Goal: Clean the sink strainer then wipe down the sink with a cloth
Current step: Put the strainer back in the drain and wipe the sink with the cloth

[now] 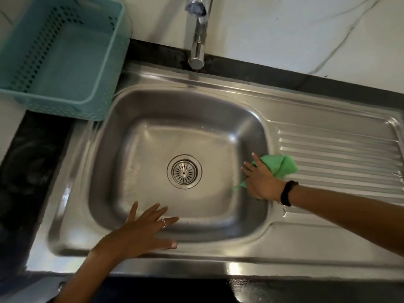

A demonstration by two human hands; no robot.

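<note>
Stainless sink (153, 101), brushed, rounded basin; round slotted strainer (184, 171) seated at centre. Crumpled green cloth (282, 166) is held in the right hand (261, 182) grip at the basin's right rim, apparently part hidden beneath. Left hand (144, 230) is laid flat, fingers spread, on near rim.

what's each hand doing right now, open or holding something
Left hand: open, fingers spread flat on the front rim of the sink.
Right hand: holding the green cloth against the basin's right edge.

A white marble-veined wall (295, 29) rises at the far side behind a dark countertop (32, 167), with a teal perforated basket (63, 60) far left.
</note>
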